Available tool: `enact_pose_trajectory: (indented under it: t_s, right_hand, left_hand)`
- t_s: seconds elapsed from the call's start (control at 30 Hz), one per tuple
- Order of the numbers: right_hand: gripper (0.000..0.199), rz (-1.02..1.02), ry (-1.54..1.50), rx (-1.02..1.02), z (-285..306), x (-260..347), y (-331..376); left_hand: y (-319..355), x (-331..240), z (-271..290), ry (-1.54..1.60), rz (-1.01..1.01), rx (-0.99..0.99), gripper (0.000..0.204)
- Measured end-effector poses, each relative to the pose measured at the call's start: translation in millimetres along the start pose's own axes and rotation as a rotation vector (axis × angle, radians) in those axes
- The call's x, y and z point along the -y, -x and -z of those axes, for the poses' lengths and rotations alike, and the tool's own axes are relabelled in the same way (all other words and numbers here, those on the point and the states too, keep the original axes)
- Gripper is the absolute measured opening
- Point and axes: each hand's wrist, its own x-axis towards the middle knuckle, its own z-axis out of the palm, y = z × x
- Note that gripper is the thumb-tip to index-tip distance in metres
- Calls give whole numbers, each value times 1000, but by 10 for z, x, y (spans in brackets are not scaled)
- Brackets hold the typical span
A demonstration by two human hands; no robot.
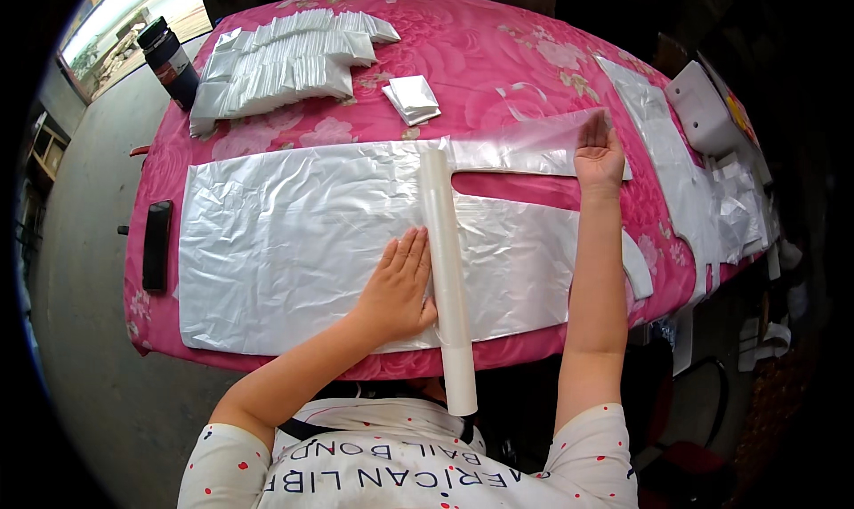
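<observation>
Your left hand lies flat, fingers together, pressing the clear plastic bag on the pink table. The white tube touches its fingertips at 3 o'clock, long axis 12 to 6. Your right hand, fingers spread flat, pins the bag handle toward 1 o'clock. The left is nearer the tube.

Hands: two were seen, left hand and right hand.
White tubes: one was counted.
Dark bottles: one.
Folded bag stacks: possibly two.
</observation>
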Motion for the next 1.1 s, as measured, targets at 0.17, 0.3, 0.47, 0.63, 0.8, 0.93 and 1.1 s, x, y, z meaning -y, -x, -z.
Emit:
enact_pose_trajectory:
  t_s: [0.17,0.3,0.47,0.63,0.8,0.93,1.1]
  right_hand:
    - [25,61,353,365,-1092,-494,637]
    - [21,100,815,658,-1492,-1790,1484]
    - [27,113,1404,1077,-1299,-3114,2405]
    - [37,417,1573,1410,-855,-3643,2591]
    - [44,223,1278,1678,-1224,-2646,2432]
    - [58,705,1623,1259,-987,-1720,1711]
    - [70,632,2150,875,-181,-1099,1076]
  left_hand:
    - [32,16,-5,41,8,-15,74]
    - [7,22,9,41,12,89,76]
    - [83,109,-268,-272,-52,-203,66]
    - [-11,67,-276,-151,-58,-142,65]
    - [52,60,-220,-216,-36,-165,66]
    - [45,6,-22,42,-7,0,70]
    - [2,-7,-52,62,9,-78,75]
